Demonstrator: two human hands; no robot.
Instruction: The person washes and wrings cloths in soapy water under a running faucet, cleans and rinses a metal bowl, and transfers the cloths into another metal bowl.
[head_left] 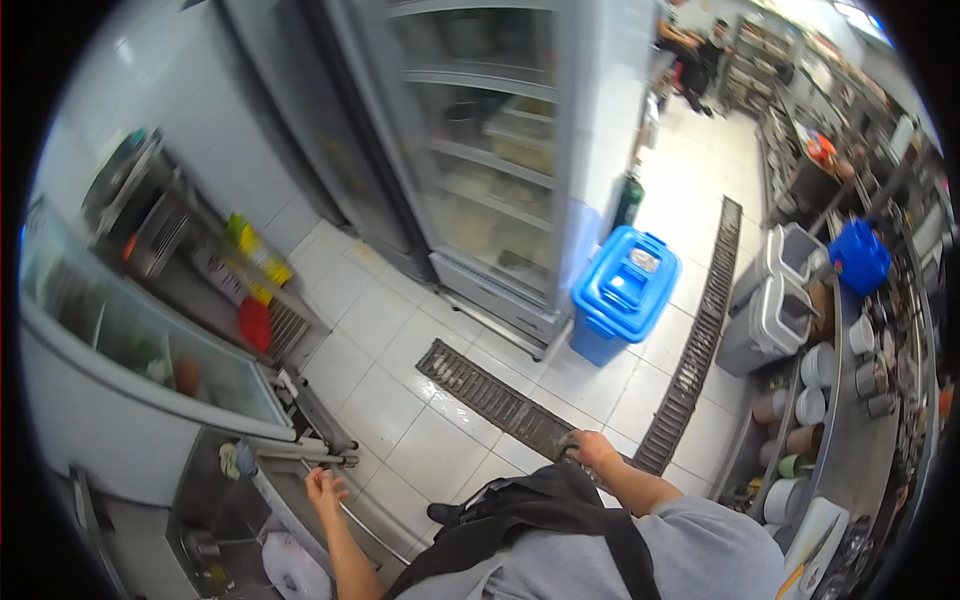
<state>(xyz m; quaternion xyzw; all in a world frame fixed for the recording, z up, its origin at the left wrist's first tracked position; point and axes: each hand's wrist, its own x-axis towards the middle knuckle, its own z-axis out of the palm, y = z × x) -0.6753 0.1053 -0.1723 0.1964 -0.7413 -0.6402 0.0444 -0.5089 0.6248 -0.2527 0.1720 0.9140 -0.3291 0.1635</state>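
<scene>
My left hand [326, 490] is held low beside the edge of a steel sink [205, 470], its fingers apart and nothing between them. Near the sink's edge lie a greenish cloth [229, 460] and a white plastic bag [294, 566]. My right hand [592, 449] is in front of my dark apron [555, 487], above the floor drain grate [495, 398]. Its fingers are curled round a small dark object that I cannot make out.
A glass-door fridge [490, 170] stands ahead, with a blue lidded bin [625, 285] beside it. Grey bins [765, 320] and shelves of containers [800, 440] line the right. A chest freezer [130, 400] is at left. People [700, 60] are far back.
</scene>
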